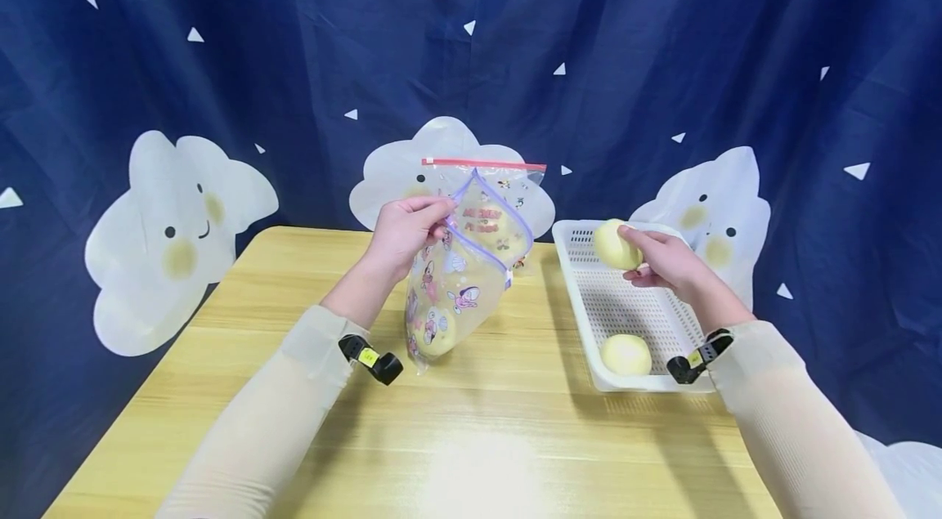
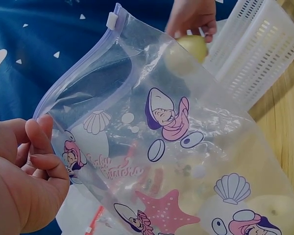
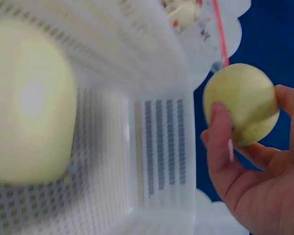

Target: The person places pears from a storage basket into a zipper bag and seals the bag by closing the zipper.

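Observation:
My left hand (image 1: 405,233) pinches the mouth edge of a clear slider zip bag (image 1: 471,298) with a purple zipper and cartoon prints. The bag's mouth gapes, and a pale yellow round fruit (image 1: 439,331) lies at its bottom. In my right hand (image 1: 666,261) is another pale yellow round fruit (image 1: 612,245), gripped between thumb and fingers over the far end of a white plastic basket (image 1: 581,323). The right wrist view shows this held fruit (image 3: 242,103) beyond the basket's end wall. One more fruit (image 1: 626,355) sits in the basket's near end.
Behind the purple-zipped bag stands a second clear bag with a red zipper (image 1: 508,165), partly hidden; something pale yellow shows in it. All stand on a light wooden table (image 1: 294,266). A dark blue curtain (image 1: 412,29) with white clouds hangs behind the table.

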`<state>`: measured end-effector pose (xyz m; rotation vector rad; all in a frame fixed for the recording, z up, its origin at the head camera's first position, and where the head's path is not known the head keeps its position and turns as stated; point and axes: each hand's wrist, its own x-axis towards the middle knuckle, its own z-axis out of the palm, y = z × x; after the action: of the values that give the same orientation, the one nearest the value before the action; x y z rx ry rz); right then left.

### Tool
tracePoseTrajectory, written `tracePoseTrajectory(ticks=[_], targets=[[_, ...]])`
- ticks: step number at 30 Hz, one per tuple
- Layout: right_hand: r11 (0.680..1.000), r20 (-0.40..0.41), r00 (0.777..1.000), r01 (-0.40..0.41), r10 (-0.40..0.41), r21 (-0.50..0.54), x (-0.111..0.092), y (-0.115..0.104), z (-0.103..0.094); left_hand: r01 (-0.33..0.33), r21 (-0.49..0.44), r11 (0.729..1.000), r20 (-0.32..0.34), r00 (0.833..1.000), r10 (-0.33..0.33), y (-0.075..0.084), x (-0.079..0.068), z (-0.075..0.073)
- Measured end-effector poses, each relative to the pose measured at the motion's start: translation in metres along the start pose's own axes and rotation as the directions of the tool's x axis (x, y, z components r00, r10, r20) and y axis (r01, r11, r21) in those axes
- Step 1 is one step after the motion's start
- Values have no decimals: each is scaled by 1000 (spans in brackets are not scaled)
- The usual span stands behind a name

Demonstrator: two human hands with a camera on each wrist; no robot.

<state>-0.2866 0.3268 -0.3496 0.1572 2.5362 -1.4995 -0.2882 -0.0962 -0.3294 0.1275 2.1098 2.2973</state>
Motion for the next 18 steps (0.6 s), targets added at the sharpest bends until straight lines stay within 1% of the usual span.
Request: tracePoseTrajectory(ticks=[5,10,14,18], targets=[[991,-5,998,61,-60,120,-5,-19,13,-5,-11,1000,3,1000,5,-1,0,1],[977,-11,994,107,-106,185,-12,-37,29,-7,-5,1000,7,1000,7,-1,1,1],[960,-22,985,174,-174,219,-19,-53,40,-7,-3,1000,7,1000,7,-1,0,2],[937,-35,969,247,-246,247,-24,-68,50,-3,-1,1000,7,1000,3,-1,0,2]])
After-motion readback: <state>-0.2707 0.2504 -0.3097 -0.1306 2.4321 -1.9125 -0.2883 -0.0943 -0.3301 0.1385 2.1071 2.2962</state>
